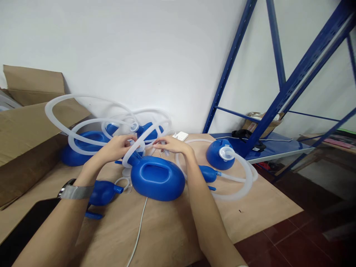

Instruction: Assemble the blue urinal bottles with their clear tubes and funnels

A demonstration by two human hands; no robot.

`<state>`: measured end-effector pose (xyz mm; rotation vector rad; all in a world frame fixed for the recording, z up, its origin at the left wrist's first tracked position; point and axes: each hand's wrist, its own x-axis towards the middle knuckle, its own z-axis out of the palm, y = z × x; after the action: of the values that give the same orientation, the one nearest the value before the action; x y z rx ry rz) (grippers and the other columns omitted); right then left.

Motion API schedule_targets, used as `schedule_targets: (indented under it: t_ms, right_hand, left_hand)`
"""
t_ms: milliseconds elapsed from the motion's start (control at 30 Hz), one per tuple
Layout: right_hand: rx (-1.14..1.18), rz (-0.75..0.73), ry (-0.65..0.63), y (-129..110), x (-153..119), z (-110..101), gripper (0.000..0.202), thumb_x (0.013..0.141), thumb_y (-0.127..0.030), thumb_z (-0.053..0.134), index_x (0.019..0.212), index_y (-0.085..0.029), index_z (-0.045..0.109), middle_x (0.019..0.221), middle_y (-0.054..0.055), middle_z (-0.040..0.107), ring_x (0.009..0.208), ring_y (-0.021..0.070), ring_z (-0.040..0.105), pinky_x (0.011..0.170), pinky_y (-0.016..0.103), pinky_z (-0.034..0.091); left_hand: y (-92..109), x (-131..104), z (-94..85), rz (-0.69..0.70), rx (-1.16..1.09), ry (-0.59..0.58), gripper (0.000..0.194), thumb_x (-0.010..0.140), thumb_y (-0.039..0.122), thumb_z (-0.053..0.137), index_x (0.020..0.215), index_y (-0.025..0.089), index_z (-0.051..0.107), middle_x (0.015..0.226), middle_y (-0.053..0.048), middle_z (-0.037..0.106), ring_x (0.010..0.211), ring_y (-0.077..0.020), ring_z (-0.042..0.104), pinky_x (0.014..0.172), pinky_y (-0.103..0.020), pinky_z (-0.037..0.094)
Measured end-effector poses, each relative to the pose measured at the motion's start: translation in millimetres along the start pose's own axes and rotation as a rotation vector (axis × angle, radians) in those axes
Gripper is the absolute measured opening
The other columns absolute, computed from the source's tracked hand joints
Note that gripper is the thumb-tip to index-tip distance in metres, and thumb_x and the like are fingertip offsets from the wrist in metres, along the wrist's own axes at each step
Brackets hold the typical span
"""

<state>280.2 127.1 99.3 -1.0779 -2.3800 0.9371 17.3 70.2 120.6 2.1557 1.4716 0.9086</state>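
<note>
Head view: blue plastic jug with recessed handle (pixel 158 190) lying on its side near middle of frame, on plywood tabletop (pixel 164 231); neck toward upper left, right beside thick translucent hose (pixel 139 142). Left hand (pixel 118 148) just left of centre, fingers bent in close to hose and jug neck, tips partly hidden; cannot tell whether gripping. Silver-banded wristwatch (pixel 78 191) on same wrist. Right hand (pixel 172 144) just above jug, fingers bent, tips near hose; cannot tell whether pinching anything. Loops of translucent tubing (pixel 75 128) across left and centre, above more blue jugs (pixel 75 152), partly hidden. Smaller blue bottle (pixel 102 193) at lower left of centre, spout pointing right, near clear ring (pixel 122 179). Right of centre: round-looking blue jug (pixel 215 159) with clear cap (pixel 226 152), hose curving off to its right (pixel 247 185); another blue bottle (pixel 207 173) close to right forearm. White power strip (pixel 180 136) against wall, beyond right hand. White cable (pixel 139 230) running from under central jug to bottom edge. Open cardboard box (pixel 33 126) at left; black flat object (pixel 30 222) at lower left. Blue metal rack (pixel 292 92) at upper right, carton (pixel 251 124) on its shelf; dark red tiles (pixel 280 241) at lower right.
</note>
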Motion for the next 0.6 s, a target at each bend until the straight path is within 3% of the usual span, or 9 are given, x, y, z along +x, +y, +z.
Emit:
schedule_targets:
  t_ms: [100, 267, 367, 467, 600]
  right_hand:
    - [0.011, 0.113, 0.047, 16.1, -15.3, -12.0, 0.043, 0.099, -0.051, 0.068, 0.127, -0.020, 0.075, 0.105, 0.007, 0.077, 0.083, 0.0164, 0.069, 0.067, 0.024, 0.051]
    - [0.037, 0.207, -0.189, 6.6, -28.0, -13.4, 0.060, 0.086, -0.054, 0.082, 0.142, -0.033, 0.070, 0.127, 0.005, 0.076, 0.109, 0.0213, 0.070, 0.077, 0.023, 0.055]
    - [0.104, 0.162, -0.322, -14.5, -34.0, -17.2, 0.070, 0.085, -0.061, 0.081, 0.149, -0.037, 0.063, 0.143, 0.004, 0.069, 0.125, 0.0234, 0.065, 0.083, 0.023, 0.056]
    - [0.118, 0.106, -0.349, -25.9, -41.8, -24.3, 0.064, 0.088, -0.062, 0.077, 0.146, -0.035, 0.067, 0.149, 0.003, 0.066, 0.134, 0.0235, 0.060, 0.090, 0.023, 0.055]
    - [0.102, 0.266, -0.328, -12.4, -46.2, -22.0, 0.058, 0.090, -0.065, 0.072, 0.136, -0.029, 0.073, 0.144, 0.007, 0.069, 0.125, 0.0243, 0.067, 0.090, 0.027, 0.057]
  left_hand:
    - [-5.9, -0.1, -6.2, -0.003, 0.060, -0.026, 0.043, 0.077, 0.058, 0.064, 0.098, 0.022, 0.070, 0.047, 0.005, 0.053, 0.048, -0.0196, 0.048, 0.054, -0.030, 0.035]
    - [-9.0, -4.6, -19.8, -0.088, 0.135, 0.041, 0.049, 0.081, 0.063, 0.064, 0.111, 0.024, 0.066, 0.053, 0.005, 0.059, 0.053, -0.0194, 0.053, 0.057, -0.029, 0.037]
    - [-5.3, -7.4, -26.3, -0.086, 0.176, 0.088, 0.039, 0.084, 0.059, 0.062, 0.104, 0.025, 0.065, 0.052, 0.007, 0.059, 0.052, -0.0177, 0.052, 0.058, -0.028, 0.035]
    - [0.8, -9.0, -29.6, -0.084, 0.213, 0.187, 0.034, 0.081, 0.055, 0.064, 0.096, 0.025, 0.065, 0.048, 0.009, 0.051, 0.051, -0.0164, 0.047, 0.058, -0.029, 0.033]
    - [12.0, -10.6, -28.1, -0.073, 0.153, 0.310, 0.027, 0.076, 0.049, 0.065, 0.088, 0.025, 0.062, 0.046, 0.010, 0.043, 0.051, -0.0149, 0.041, 0.060, -0.029, 0.032]
